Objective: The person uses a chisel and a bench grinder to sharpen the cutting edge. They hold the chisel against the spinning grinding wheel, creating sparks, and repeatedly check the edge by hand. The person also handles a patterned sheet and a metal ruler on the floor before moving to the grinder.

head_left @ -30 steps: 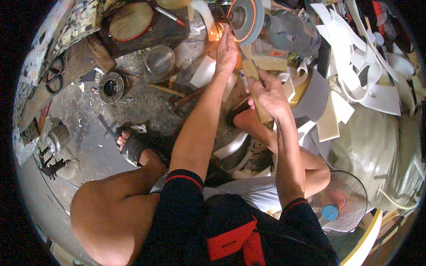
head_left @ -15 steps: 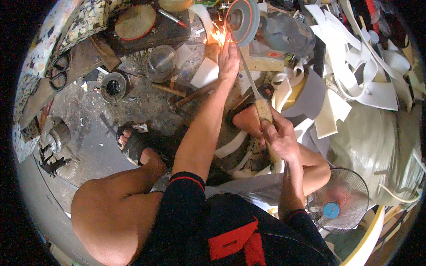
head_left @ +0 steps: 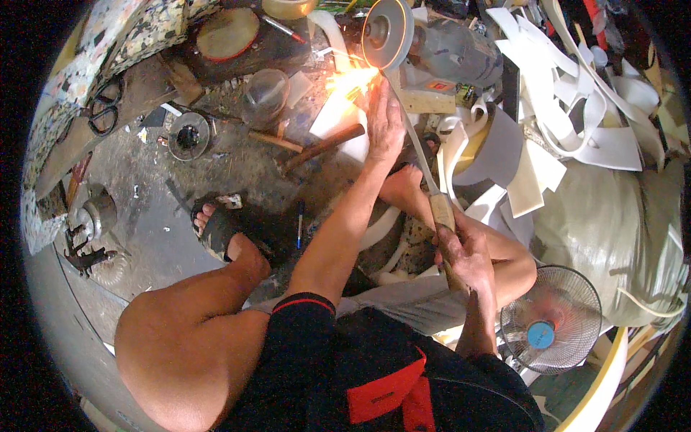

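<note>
A long knife (head_left: 419, 151) with a slim metal blade and a wooden handle slants from the grinder toward my right side. My right hand (head_left: 468, 248) wraps round the handle. Higher up, my left hand (head_left: 386, 126) grips the blade near its far end, fingers close to the wheel. The pale disc of the grinding wheel (head_left: 387, 34) stands at the top centre, and the blade's far end meets its lower edge. Bright sparks (head_left: 351, 83) fly off to the left there, and their glare hides the tip. The grey grinder motor (head_left: 461, 57) sits right of the wheel.
White foam strips (head_left: 540, 79) pile up at the right. A caged fan (head_left: 551, 320) stands beside my right knee. On the floor lie a hammer (head_left: 324, 150), a round tin (head_left: 188, 137), a pen (head_left: 299, 225) and, farther left, scissors (head_left: 103, 119).
Both hands and the knife have shifted a little right and toward me, relative to the wheel. The spark burst is larger and brighter. Both hands keep hold of the knife.
</note>
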Demonstrator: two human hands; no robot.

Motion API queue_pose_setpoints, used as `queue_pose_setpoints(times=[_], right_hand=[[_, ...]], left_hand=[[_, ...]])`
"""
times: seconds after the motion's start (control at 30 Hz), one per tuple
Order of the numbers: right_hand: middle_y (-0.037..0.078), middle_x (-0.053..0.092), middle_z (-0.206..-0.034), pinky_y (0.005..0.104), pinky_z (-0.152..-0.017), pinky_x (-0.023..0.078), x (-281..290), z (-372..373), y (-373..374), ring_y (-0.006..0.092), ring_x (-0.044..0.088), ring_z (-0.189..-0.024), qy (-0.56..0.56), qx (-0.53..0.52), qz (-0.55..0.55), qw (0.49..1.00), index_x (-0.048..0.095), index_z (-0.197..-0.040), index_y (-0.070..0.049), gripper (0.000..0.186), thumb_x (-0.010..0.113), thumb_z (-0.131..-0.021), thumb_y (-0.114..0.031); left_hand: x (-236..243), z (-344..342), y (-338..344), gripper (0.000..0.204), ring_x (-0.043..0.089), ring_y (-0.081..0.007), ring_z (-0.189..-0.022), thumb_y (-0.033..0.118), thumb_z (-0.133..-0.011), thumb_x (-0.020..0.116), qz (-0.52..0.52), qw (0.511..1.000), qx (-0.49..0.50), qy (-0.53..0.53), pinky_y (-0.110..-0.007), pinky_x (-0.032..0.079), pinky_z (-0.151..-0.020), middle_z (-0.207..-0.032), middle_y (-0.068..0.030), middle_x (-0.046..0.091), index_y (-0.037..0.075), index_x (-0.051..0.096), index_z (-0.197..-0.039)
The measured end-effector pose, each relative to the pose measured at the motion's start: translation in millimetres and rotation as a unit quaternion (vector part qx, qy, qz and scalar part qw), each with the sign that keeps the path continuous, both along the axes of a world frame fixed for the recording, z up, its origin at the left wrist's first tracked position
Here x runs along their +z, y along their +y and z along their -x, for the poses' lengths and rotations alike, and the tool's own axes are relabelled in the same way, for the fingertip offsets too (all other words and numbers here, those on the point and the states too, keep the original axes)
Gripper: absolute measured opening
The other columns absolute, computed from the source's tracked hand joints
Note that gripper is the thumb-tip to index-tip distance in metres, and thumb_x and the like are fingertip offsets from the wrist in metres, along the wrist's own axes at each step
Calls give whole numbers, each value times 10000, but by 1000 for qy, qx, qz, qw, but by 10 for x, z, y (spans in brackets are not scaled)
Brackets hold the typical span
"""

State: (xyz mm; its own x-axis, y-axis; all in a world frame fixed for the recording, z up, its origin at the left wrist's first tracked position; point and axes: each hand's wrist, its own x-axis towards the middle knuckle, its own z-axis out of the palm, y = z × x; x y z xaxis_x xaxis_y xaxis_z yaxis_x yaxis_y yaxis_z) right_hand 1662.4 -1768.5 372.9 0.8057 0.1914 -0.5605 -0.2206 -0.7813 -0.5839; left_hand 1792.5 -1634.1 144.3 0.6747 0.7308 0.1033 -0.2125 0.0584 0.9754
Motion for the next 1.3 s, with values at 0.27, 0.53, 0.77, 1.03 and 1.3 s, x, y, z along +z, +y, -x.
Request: queue_pose_setpoints(times=[0.27, 0.53, 0.77, 1.03, 1.3], right_hand=[[66, 629, -845, 277, -529, 459, -5, 94, -232, 116, 554, -616, -41, 55, -6, 998, 528, -1370, -30, 410, 544, -964, -80], [54, 588, -773, 276, -493, 465, -711, -1019, 884, 121, 569, -537, 0, 59, -47, 997, 588, -1144, 20, 238, 531, -974, -138], [57, 603, -743, 298, -491, 504, -1065, -1590, 1147, 133, 598, -532, -6, 68, -63, 996, 602, -1132, 37, 253, 528, -968, -142], [53, 600, -798, 273, -501, 493, -1081, -1684, 1198, 117, 588, -572, 2, 79, -90, 993, 604, -1099, 32, 249, 537, -969, -169], [52, 592, -776, 275, -500, 489, -854, -1404, 1038, 118, 586, -568, -4, 53, -56, 997, 594, -1127, 23, 241, 527, -965, -142]], left_hand=[[-74, 276, -93, 527, 393, -381, -1394, 278, -1010, 467, 92, 996, -11, -10, -429, 271, -1176, -1486, -239, 431, -13, 425, -1448], [-220, -272, 713, 507, 423, -372, -1375, 274, -1031, 394, 54, 996, -35, 55, -419, 312, -1154, -1465, -226, 468, -9, 424, -1450], [-329, -490, 778, 550, 384, -363, -1406, 378, -1048, 357, 45, 991, -81, 96, -417, 293, -1167, -1516, -194, 418, 66, 385, -1499], [-259, -521, 805, 582, 391, -339, -1407, 448, -1049, 339, 93, 985, -107, 100, -400, 295, -1164, -1516, -178, 425, 134, 336, -1538], [-226, -541, 770, 569, 435, -324, -1378, 451, -1043, 334, 139, 975, -137, 104, -389, 335, -1133, -1509, -164, 443, 177, 340, -1541]])
